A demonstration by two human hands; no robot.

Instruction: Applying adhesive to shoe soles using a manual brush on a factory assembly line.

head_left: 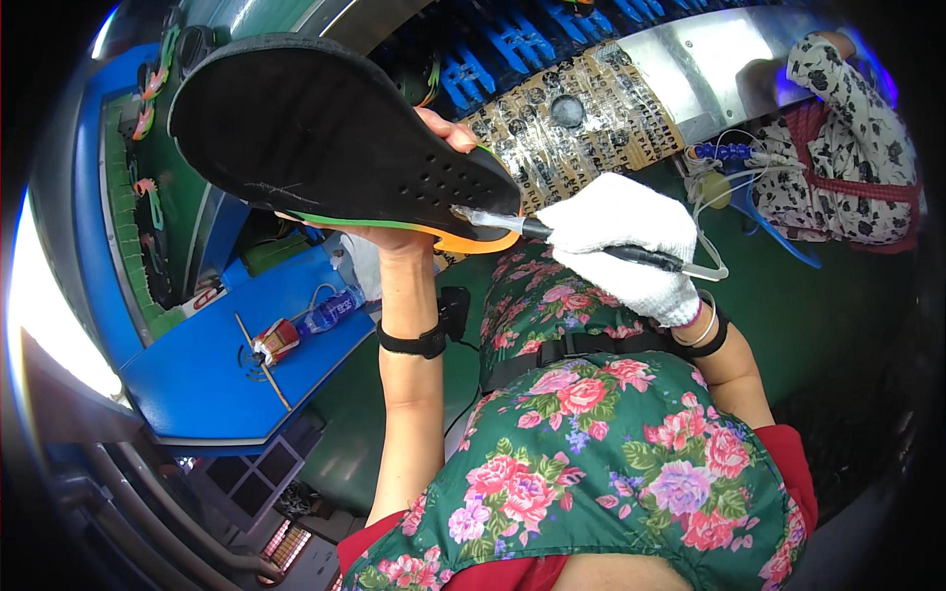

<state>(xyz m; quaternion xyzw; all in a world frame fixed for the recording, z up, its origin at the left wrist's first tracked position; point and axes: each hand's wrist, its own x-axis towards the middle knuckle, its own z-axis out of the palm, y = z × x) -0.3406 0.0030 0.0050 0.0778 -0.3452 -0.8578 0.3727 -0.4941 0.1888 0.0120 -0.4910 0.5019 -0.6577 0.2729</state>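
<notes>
My left hand [399, 238] is wrapped round a shoe sole [315, 128] from behind, with fingertips showing over its far edge. The sole's broad face is black, with a group of small holes toward its right end, and its rim runs from green to orange. In a white knitted glove, my right hand [626, 236] grips a slim brush [535, 229] with a dark handle and a thin pale tube at its rear. The brush's tip lies at the black face near the holes, apparently touching it. Most of my left palm is hidden by the sole.
On the left, a blue table [227, 379] carries a plastic bottle [330, 311], a red-and-white container [276, 340] and a thin stick. Further soles [148, 202] lie on a green belt. Ahead stands a tape-covered cardboard surface [581, 113]. Another person's patterned sleeve [838, 84] shows at right.
</notes>
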